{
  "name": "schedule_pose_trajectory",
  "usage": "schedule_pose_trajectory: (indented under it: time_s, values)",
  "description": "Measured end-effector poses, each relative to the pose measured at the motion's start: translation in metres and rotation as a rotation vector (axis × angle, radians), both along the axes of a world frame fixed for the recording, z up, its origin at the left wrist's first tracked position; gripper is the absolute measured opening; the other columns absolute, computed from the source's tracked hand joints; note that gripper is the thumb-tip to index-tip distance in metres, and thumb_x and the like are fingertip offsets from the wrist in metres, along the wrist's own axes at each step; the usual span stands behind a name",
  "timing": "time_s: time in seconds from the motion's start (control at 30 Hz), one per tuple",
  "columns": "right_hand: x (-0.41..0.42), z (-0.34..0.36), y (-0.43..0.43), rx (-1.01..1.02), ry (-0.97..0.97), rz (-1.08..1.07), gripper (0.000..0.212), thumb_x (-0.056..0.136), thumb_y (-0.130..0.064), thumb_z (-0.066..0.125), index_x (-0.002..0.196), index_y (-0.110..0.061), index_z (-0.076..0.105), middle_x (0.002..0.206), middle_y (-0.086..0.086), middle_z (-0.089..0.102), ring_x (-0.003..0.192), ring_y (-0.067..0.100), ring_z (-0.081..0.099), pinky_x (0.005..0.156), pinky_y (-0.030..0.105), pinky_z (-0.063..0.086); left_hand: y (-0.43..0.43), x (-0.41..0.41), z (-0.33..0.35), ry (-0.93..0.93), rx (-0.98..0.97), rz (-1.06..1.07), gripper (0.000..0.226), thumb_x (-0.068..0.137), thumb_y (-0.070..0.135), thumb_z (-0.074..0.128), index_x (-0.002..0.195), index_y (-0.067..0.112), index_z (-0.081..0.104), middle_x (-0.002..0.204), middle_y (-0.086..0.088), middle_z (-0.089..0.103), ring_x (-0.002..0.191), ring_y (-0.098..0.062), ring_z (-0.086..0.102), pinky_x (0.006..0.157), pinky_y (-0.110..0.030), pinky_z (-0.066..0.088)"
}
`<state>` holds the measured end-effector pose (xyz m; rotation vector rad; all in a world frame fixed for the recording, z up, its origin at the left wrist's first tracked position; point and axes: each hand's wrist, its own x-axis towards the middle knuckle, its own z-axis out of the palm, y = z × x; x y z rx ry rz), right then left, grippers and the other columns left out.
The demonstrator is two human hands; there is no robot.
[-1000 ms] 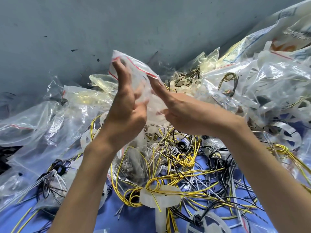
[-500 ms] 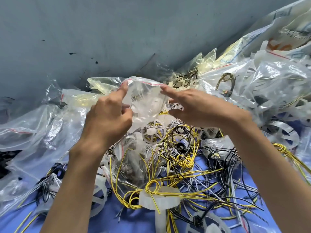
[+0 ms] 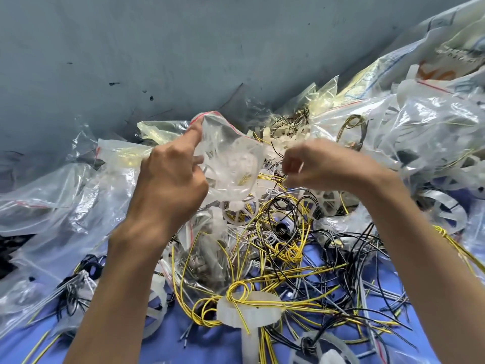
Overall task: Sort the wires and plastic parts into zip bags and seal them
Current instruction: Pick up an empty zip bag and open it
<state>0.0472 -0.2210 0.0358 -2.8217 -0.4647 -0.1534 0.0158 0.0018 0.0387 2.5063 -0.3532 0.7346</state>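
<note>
My left hand (image 3: 170, 185) grips a half-filled zip bag (image 3: 231, 153) above the pile, apparently unsealed. My right hand (image 3: 322, 166) curls beside it, and I cannot tell whether it holds anything. Filled bags (image 3: 425, 132) surround many loose wires (image 3: 291, 254) on the surface (image 3: 204, 348).

Beyond the fingers (image 3: 195, 135), a flat grey-blue surface (image 3: 183, 48) fills the upper field of view, marked with dark specks and scuff lines; whether it is wall or floor cannot be determined. Nearer than the fingers, a blue work surface (image 3: 215, 350) shows in patches. Lighting is even and diffuse across both surfaces.
</note>
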Motion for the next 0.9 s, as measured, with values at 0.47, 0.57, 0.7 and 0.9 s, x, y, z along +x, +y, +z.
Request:
schedule_pose_trajectory:
  time_s: [0.47, 0.57, 0.7, 0.9]
  values:
    - [0.014, -0.024, 0.001, -0.178, 0.14, 0.072, 0.036, 0.085, -0.029, 0.068, 0.119, -0.028, 0.06, 0.068, -0.014, 0.042, 0.058, -0.001, 0.038, 0.05, 0.023, 0.031, -0.008, -0.013, 0.011, 0.112, 0.074, 0.009, 0.071, 0.07, 0.03, 0.034, 0.14, 0.043, 0.036, 0.12, 0.0, 0.066, 0.101, -0.027, 0.065, 0.087, -0.043, 0.05]
    - [0.013, -0.026, 0.005, -0.172, 0.1, 0.096, 0.031, 0.084, -0.026, 0.068, 0.115, -0.03, 0.063, 0.075, -0.01, 0.05, 0.067, 0.007, 0.046, 0.059, 0.027, 0.041, -0.008, -0.016, 0.014, 0.104, 0.06, 0.035, 0.065, 0.07, 0.033, 0.036, 0.133, 0.046, 0.047, 0.121, 0.003, 0.066, 0.105, -0.026, 0.062, 0.09, -0.043, 0.049]
    - [0.013, -0.032, 0.013, -0.245, 0.149, 0.143, 0.041, 0.085, -0.026, 0.067, 0.125, -0.029, 0.059, 0.095, -0.005, 0.048, 0.087, 0.011, 0.042, 0.073, 0.024, 0.034, -0.009, -0.017, 0.015, 0.129, 0.031, 0.028, 0.061, 0.07, 0.034, 0.037, 0.128, 0.042, 0.054, 0.12, 0.009, 0.066, 0.102, -0.022, 0.063, 0.091, -0.041, 0.049]
    - [0.005, -0.019, 0.005, -0.145, 0.241, 0.145, 0.033, 0.091, -0.046, 0.053, 0.108, -0.021, 0.069, 0.101, -0.002, 0.068, 0.084, 0.014, 0.06, 0.076, 0.033, 0.052, -0.008, -0.019, 0.018, 0.093, 0.008, 0.026, 0.057, 0.071, 0.034, 0.038, 0.124, 0.039, 0.059, 0.113, 0.005, 0.068, 0.101, -0.024, 0.06, 0.09, -0.041, 0.049]
